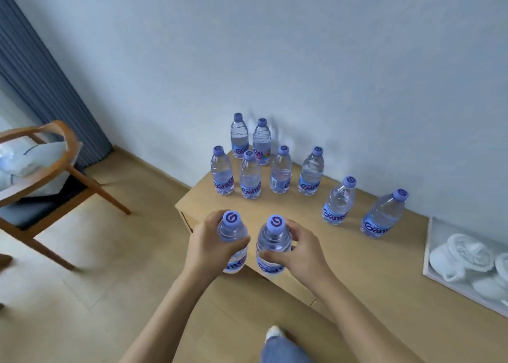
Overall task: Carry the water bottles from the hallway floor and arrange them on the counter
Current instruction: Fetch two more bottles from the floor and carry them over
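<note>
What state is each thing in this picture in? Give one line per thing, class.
Left hand: grips a capped bottle.
Right hand: grips another capped bottle.
Eight bottles on the counter: upright, capped, e.g..
Tray: holds rolled white towels.
Chair: holds a cushion.

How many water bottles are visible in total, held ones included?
10 clear plastic water bottles with purple caps: two at the wall, four in a row, two further right, one in each hand.
</note>
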`<state>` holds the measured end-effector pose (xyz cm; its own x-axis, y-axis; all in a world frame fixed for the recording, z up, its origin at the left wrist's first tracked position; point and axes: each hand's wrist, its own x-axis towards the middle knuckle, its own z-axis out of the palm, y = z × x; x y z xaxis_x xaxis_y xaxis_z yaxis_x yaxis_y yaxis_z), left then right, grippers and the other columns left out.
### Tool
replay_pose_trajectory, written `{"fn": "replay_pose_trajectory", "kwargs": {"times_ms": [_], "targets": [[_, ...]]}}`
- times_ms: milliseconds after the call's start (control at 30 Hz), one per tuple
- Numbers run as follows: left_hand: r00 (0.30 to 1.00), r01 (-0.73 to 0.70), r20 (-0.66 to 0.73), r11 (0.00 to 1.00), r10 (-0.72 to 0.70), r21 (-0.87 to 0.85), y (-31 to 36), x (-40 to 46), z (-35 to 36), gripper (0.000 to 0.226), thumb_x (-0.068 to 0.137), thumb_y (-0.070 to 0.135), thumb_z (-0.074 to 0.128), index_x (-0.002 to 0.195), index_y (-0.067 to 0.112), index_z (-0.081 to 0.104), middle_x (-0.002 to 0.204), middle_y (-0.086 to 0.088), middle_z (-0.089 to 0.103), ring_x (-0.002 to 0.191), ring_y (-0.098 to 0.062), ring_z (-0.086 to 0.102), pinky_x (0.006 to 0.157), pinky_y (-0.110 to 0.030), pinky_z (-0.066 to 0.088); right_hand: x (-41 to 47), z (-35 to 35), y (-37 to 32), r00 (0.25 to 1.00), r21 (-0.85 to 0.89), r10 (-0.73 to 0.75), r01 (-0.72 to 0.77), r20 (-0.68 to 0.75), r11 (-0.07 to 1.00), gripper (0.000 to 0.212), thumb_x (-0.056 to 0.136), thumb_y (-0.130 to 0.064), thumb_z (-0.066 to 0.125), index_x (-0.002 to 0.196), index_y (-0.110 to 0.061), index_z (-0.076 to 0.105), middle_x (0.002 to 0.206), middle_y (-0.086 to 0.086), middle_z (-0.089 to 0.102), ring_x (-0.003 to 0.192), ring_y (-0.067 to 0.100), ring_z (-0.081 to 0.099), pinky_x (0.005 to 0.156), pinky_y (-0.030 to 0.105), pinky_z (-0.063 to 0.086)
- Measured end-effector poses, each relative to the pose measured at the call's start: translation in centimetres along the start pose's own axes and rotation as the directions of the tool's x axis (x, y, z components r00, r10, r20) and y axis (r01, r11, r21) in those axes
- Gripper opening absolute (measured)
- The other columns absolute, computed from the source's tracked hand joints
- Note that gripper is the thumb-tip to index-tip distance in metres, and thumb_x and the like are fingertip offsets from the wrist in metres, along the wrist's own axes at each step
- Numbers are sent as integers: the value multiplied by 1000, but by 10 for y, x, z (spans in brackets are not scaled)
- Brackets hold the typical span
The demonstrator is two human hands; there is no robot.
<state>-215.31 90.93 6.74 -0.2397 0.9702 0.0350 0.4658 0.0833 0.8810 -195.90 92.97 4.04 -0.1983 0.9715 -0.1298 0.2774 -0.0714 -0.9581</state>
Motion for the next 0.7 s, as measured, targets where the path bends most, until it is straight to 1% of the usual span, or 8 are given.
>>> {"fn": "replay_pose_trajectory", "kwargs": {"times_ms": [133,200,333,400,433,500,600,700], "targets": [[998,-6,62,1000,7,-26,-3,50,22,36,63,15,86,86,31,63,81,14,68,74,0,64,67,-22,53,40,-15,6,997,-11,20,-20,-68,1000,52,63,-14,90,107,-26,67,94,-14,73,86,-7,66,69,6,46],[997,11,80,999,-7,-44,-4,67,35,35,63,13,85,85,29,62,79,10,68,72,0,63,63,-16,51,60,-25,9,995,-33,30,-33,-95,999,50,63,-18,90,106,-27,67,94,-13,73,86,-6,66,70,7,46],[994,34,107,997,-27,-64,-12,108,64,30,63,5,83,78,19,61,73,4,65,62,1,58,59,-15,48,103,-43,21,988,-37,62,-68,-143,997,42,62,-22,86,95,-38,66,91,-14,73,84,1,67,76,20,51],[994,58,98,996,-52,-62,-15,126,79,32,61,4,84,79,19,61,73,1,65,64,-2,58,61,-16,48,121,-49,26,984,-54,57,-67,-170,996,45,62,-21,85,90,-49,63,88,-18,72,80,0,67,73,16,52],[994,73,88,996,-68,-52,-17,135,86,35,60,5,85,80,19,61,75,0,65,68,-7,60,64,-21,49,130,-53,29,982,-68,60,-73,-182,995,48,62,-21,84,89,-53,61,86,-20,71,79,-1,66,68,12,50],[993,96,77,995,-94,-25,-21,149,100,38,56,12,87,81,24,60,77,2,65,74,-16,62,68,-31,51,146,-60,38,977,-77,83,-99,-197,992,44,62,-21,84,91,-46,62,84,-18,71,77,-1,66,64,10,47],[989,129,71,991,-128,-17,-25,166,116,38,49,29,82,78,30,57,75,7,64,73,-14,62,68,-34,52,165,-67,49,967,-72,120,-140,-225,988,48,62,-17,86,99,-35,62,88,-15,72,82,-4,66,67,10,44],[988,137,76,990,-135,-17,-27,179,129,39,46,34,79,76,33,55,74,12,63,70,-10,61,65,-34,52,179,-72,55,961,-84,129,-153,-244,985,49,62,-11,84,90,-42,58,83,-23,70,76,-8,64,63,9,46]]}}
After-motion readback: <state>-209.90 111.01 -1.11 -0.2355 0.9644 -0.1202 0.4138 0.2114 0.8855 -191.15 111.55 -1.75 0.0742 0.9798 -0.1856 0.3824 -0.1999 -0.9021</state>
